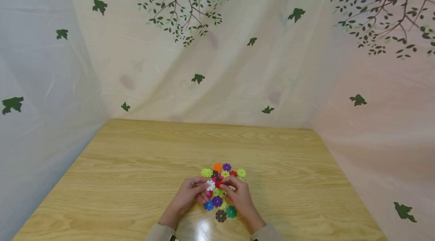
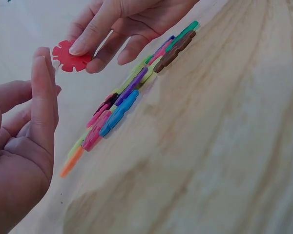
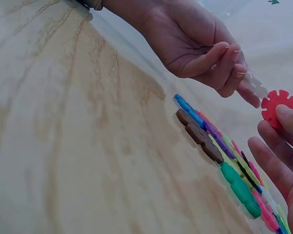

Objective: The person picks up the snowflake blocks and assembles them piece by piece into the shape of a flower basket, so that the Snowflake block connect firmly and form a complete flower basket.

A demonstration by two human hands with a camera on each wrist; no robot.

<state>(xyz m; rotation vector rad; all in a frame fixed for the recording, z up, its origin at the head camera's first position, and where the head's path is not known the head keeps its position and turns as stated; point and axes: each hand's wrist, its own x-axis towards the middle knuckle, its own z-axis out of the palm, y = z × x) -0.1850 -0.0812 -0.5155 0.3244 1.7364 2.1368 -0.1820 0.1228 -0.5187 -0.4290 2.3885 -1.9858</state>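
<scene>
Above a pile of notched plastic discs, my left hand [image 1: 187, 195] pinches a white flower-shaped disc [image 1: 210, 185] between thumb and fingers. My right hand [image 1: 241, 198] grips a red notched disc [image 3: 278, 108] by its edge. The red disc stands flat-on in both wrist views, while the white one is turned nearly edge-on in the left wrist view. Their rims meet; whether the slots interlock I cannot tell. Beneath the hands lie a purple disc [image 1: 217, 201], a blue disc [image 1: 208, 205], a brown disc [image 1: 221, 216] and a green disc [image 1: 231, 212]. The hands hide part of the pile.
On the pile's far side lie an orange disc [image 1: 218, 167], another purple disc [image 1: 227, 166] and yellow-green discs, one at the right [image 1: 241, 172]. The wooden table [image 1: 136, 158] extends around them. A pale curtain [image 1: 217, 93] printed with leaves and branches hangs behind and at both sides.
</scene>
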